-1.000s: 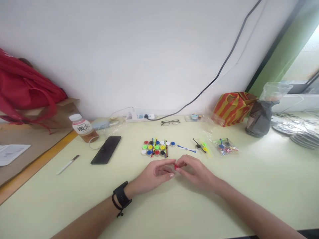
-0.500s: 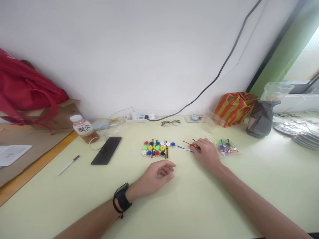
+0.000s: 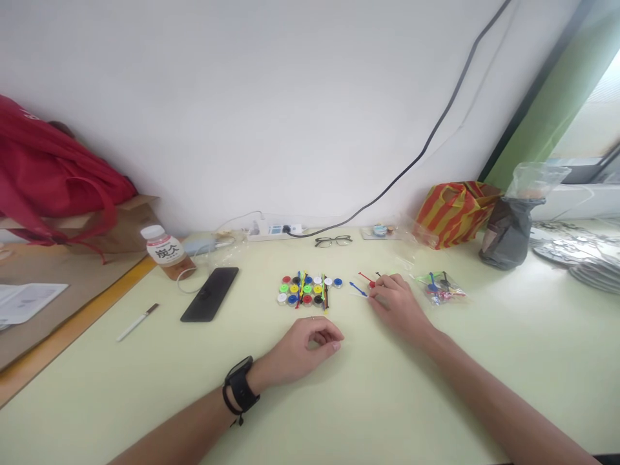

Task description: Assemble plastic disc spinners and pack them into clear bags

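Observation:
My left hand (image 3: 305, 349) rests on the table with fingers curled and thumb tip close to the index fingertip; nothing shows in it. My right hand (image 3: 400, 303) is bent over small plastic arrows, its fingertips at the lower end of a blue plastic arrow (image 3: 358, 289). A red arrow (image 3: 367, 278) sticks out by the fingers, and a white one lies below the blue. The fingers partly hide these pieces. Left of them, several round clear-based pieces with coloured tops (image 3: 307, 300) stand in rows, with coloured arrows laid across them. A clear bag of arrows (image 3: 443, 290) lies to the right.
A black phone (image 3: 210, 294), a white pen-like stick (image 3: 138, 323) and a drink bottle (image 3: 167, 252) are at left. Glasses (image 3: 333, 241) and a power strip (image 3: 274, 232) lie along the wall. A striped bag (image 3: 455, 213) and a grey bag (image 3: 506, 232) stand at right.
The blue arrow has shifted and turned at my right fingertips. My left thumb and index finger have come closer together. The whole view has shifted slightly.

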{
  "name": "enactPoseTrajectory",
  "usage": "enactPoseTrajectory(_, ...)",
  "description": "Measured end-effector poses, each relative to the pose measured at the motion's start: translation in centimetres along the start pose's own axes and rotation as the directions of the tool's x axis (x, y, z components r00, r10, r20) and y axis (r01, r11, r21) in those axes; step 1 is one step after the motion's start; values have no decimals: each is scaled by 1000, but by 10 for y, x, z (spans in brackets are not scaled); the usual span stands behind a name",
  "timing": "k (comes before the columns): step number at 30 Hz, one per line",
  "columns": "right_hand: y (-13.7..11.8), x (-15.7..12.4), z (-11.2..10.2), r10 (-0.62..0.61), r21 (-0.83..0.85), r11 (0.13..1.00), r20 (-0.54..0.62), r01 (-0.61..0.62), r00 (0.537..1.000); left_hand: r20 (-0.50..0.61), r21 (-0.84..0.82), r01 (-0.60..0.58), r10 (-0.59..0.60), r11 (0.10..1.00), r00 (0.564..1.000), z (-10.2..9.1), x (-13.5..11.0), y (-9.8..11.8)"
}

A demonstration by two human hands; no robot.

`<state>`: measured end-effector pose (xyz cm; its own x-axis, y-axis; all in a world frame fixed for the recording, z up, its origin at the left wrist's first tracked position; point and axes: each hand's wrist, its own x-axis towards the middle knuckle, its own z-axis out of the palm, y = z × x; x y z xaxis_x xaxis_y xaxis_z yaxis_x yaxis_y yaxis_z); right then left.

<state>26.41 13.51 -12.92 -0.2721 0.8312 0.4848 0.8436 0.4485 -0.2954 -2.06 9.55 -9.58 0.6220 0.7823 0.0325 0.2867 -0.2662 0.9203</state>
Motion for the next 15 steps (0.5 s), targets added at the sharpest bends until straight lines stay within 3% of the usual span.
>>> enactPoseTrajectory(3,-8,-2,-5,-39,83,996,-15,41,999,-5,21,-8,9,1000,1000,0,0,0)
enactPoseTrajectory(9,-27,-5,-11,116,269,955,63,-129,991,0,31,-18,18,999,1000,-1,-1,1)
enactPoseTrajectory(15,-28,-6,-3,113,368,922,30,-116,993,4,43,-17,17,999,1000,0,0,2)
